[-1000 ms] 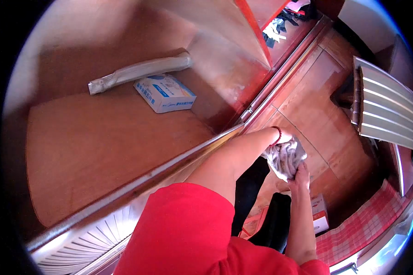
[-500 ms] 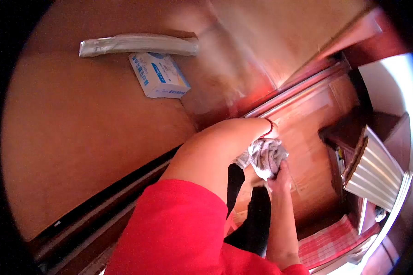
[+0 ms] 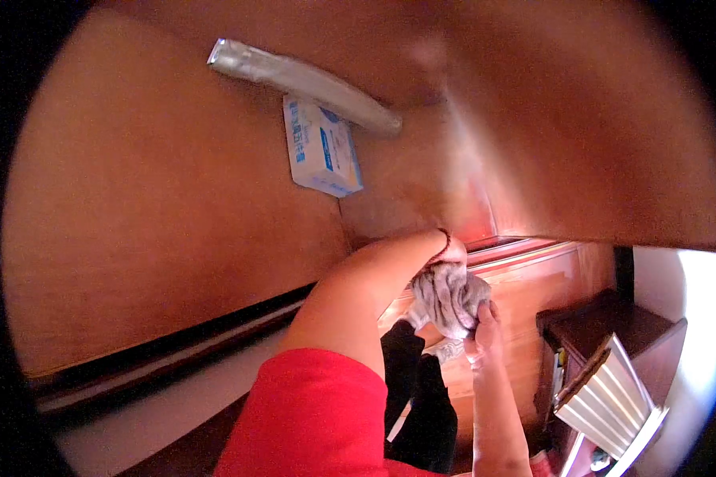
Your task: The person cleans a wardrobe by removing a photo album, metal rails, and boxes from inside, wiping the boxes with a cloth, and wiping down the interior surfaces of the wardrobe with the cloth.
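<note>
A crumpled grey-and-white cloth (image 3: pixel 447 298) is bunched between my two hands, above the wooden floor. My left hand (image 3: pixel 454 250), with a dark red bracelet at the wrist, grips its upper side; most of the fingers are hidden behind the folds. Below and to the right, my right hand (image 3: pixel 487 332) is closed on the cloth's lower right edge, thumb on top. Both hands are close together, touching the same cloth.
On a wooden surface, a long pale wrapped roll (image 3: pixel 302 83) lies against a white box with blue print (image 3: pixel 324 151). At right stand a dark wooden cabinet (image 3: pixel 597 322) and a lamp with a ribbed shade (image 3: pixel 608 389). My black-trousered legs (image 3: pixel 433 413) are below.
The view has tilted and shifted, so the box and roll appear farther right. The cloth and both hands sit slightly lower in view, and its folds have changed. Both hands still hold it.
</note>
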Demonstrator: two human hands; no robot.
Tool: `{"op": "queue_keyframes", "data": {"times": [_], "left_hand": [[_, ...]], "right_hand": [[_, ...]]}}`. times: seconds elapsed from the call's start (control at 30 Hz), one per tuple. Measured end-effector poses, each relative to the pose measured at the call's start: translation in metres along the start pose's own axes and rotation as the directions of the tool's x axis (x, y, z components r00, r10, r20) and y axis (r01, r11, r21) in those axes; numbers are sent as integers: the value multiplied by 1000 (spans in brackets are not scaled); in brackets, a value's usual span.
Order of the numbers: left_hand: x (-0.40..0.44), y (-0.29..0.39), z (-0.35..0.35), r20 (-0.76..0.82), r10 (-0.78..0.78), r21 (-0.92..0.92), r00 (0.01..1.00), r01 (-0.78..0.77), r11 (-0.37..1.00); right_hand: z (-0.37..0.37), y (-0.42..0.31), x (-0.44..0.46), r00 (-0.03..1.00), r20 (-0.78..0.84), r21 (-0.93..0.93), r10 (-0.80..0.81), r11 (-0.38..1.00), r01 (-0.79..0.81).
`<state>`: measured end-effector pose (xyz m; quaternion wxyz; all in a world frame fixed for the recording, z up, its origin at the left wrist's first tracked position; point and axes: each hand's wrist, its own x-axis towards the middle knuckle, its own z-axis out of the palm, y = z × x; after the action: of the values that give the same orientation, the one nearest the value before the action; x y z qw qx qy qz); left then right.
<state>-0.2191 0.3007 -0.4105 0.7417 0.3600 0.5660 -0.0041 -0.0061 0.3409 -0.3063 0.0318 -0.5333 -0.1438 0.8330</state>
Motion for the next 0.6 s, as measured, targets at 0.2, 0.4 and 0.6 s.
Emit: {"op": "queue_keyframes", "data": {"times": [0.2, 0.4, 0.6], "left_hand": [[-29, -70, -7, -394, 59, -479, 917, -260, 839], [-122, -68, -20, -794, -528, -586, 300, -152, 796], [-169, -161, -112, -601, -799, -542, -33, -718, 438]], "right_hand": [[62, -6, 26, 997, 75, -85, 33, 996, -27], [70, -8, 36, 984, 179, -156, 2, 987, 26], [74, -31, 50, 980, 191, -256, -54, 961, 103]]}}
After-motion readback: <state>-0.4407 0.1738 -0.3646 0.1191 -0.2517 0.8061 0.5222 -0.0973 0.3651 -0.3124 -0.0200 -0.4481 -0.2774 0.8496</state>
